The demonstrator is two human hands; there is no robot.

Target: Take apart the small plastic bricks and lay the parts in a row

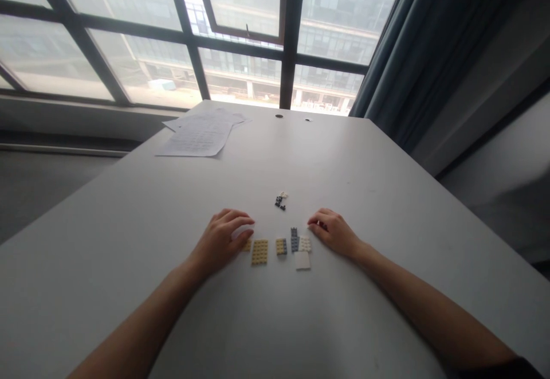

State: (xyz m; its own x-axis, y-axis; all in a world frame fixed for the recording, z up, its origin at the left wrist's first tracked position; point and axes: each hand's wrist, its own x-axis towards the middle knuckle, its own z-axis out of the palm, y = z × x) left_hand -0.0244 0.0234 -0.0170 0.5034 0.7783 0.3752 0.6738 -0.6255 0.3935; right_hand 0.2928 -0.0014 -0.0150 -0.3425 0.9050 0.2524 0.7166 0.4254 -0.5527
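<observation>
My left hand [223, 234] rests on the white table [240, 316] with thumb and fingers apart and nothing between them. Its thumb lies beside a small yellow brick [247, 245], which it partly hides. Just right of that is a larger yellow studded brick [259, 251]. A yellow-and-grey brick piece [281, 246] sits in the middle. Further right are dark grey bricks [294, 243], a white studded brick [305, 243] and a smooth white tile [303, 261]. My right hand [333, 230] rests beside these, fingers loosely curled, with no object visible in it.
Beyond the hands lies a small cluster of black and white pieces [281, 200]. Printed paper sheets [200, 135] are spread at the table's far left. Two small round dark spots, one being [279, 116], mark the far edge. A window and a dark curtain [416, 52] stand behind.
</observation>
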